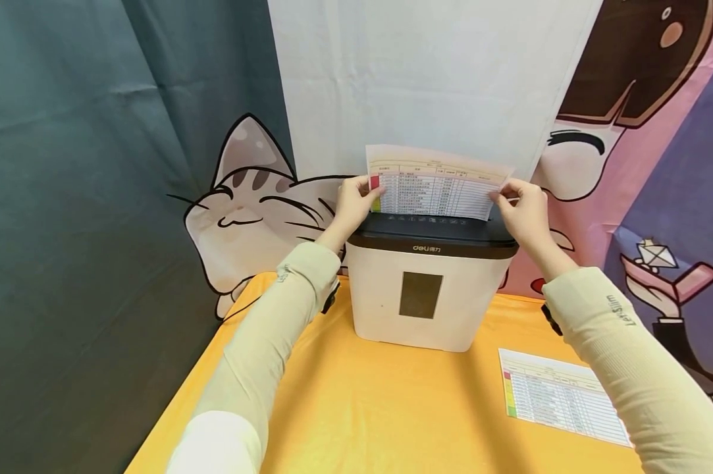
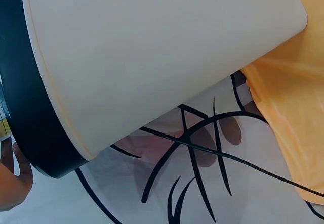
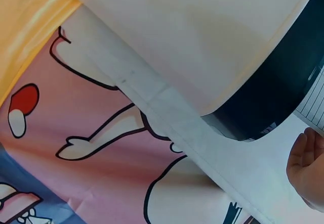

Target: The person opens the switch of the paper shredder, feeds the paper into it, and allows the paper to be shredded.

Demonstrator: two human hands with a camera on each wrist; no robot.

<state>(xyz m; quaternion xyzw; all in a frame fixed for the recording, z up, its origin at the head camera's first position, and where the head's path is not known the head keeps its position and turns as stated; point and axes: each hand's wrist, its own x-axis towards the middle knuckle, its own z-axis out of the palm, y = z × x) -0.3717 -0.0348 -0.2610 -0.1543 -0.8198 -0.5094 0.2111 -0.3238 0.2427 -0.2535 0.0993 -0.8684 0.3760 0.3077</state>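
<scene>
A printed sheet of paper [image 1: 430,184] with a table and coloured left-hand cells stands upright over the black top of a white deli paper shredder [image 1: 375,289]. Its lower edge meets the slot area; whether it is inside the slot I cannot tell. My left hand [image 1: 354,201] pinches the sheet's left edge between thumb and fingers. At the right edge, my right hand [image 1: 523,207] pinches it the same way. In the right wrist view the right hand [image 3: 307,166] shows beside the shredder's black rim [image 3: 268,95], near a corner of the sheet.
A second printed sheet [image 1: 560,395] lies flat on the yellow tablecloth [image 1: 386,401], right of the shredder and partly under my right forearm. Behind stands a cloth backdrop with a cartoon cat [image 1: 243,204]. A black cord [image 2: 238,159] runs behind the shredder on the left.
</scene>
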